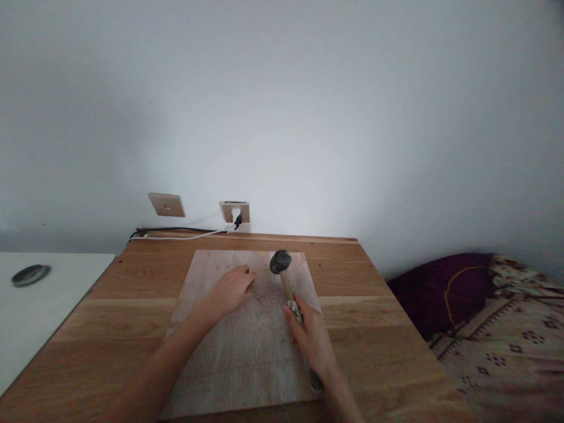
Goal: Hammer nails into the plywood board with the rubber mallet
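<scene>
My right hand (311, 335) is wrapped round the handle of a hammer (287, 285). The dark hammer head points away from me, over the far right part of a pale wooden board (229, 364). My left hand (233, 288) rests low over the board with its fingers curled together; anything between the fingertips is hidden or too small to make out. A few small nails (261, 296) lie loose on the board between my two hands. The handle's lower end shows below my right wrist, near the board's right edge.
The board lies on a brown wooden tabletop (370, 346) against a white wall. A socket (244, 212) holds plugs, with cables (189, 237) along the back edge. To the left is a white surface with a dark round object (30, 275); patterned fabric (515, 352) is at the right.
</scene>
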Tool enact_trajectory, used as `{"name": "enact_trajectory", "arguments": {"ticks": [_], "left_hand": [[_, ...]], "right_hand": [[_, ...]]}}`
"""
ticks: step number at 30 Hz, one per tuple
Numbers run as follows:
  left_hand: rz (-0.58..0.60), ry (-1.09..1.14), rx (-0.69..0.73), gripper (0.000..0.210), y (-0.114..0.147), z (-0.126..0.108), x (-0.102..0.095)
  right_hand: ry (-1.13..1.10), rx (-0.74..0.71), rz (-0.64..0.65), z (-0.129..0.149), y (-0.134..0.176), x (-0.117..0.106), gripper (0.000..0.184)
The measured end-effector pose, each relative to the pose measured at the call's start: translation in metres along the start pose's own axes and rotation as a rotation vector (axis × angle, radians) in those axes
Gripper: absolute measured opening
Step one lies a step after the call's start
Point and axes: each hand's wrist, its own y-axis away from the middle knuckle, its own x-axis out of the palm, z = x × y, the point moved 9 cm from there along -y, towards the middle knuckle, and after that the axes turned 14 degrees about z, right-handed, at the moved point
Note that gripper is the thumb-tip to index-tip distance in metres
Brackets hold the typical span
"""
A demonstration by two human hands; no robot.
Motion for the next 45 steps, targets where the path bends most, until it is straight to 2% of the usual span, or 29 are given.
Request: {"name": "enact_trajectory", "arguments": {"ticks": [4, 6, 14, 20, 24, 26, 31, 34, 37, 40, 45], "left_hand": [[-0.237, 0.262, 0.014, 0.017, -0.014, 0.02, -0.022], [-0.293, 0.338, 0.033, 0.019, -0.022, 0.026, -0.025], [-0.304, 0.243, 0.087, 0.021, -0.025, 0.027, -0.014], [-0.327, 0.386, 0.076, 0.015, -0.029, 0.039, -0.009], [-0.3, 0.509, 0.072, 0.036, -0.031, 0.042, -0.007], [-0.288, 0.522, 0.08, 0.036, -0.031, 0.041, -0.007], [-0.38, 0.433, 0.049, 0.053, -0.024, 0.044, -0.015], [-0.389, 0.342, 0.008, 0.046, -0.014, 0.044, -0.018], [-0.267, 0.223, -0.022, 0.025, -0.003, 0.033, -0.015], [-0.116, 0.096, 0.032, 0.008, 0.005, 0.003, -0.006], [-0.045, -0.112, 0.047, 0.008, 0.002, -0.042, 0.009]], "right_hand": [[-0.028, 0.019, 0.019, -0.002, -0.001, 0.002, 0.038], [-0.049, 0.03, 0.036, -0.002, -0.002, 0.004, 0.038], [-0.088, 0.039, 0.039, 0.002, -0.003, 0.003, 0.036], [-0.082, 0.066, 0.109, 0.005, -0.011, 0.014, 0.035], [-0.051, 0.025, 0.111, 0.009, -0.017, 0.021, 0.035], [-0.03, -0.007, 0.112, 0.014, -0.02, 0.023, 0.035], [0.062, -0.084, 0.1, 0.025, -0.025, 0.028, 0.032], [0.118, -0.136, 0.044, 0.026, -0.025, 0.028, 0.033], [0.133, -0.133, 0.029, 0.023, -0.025, 0.028, 0.034], [0.082, -0.072, 0.09, 0.017, -0.025, 0.029, 0.034], [-0.027, 0.041, 0.071, 0.01, -0.018, 0.016, 0.039]]}}
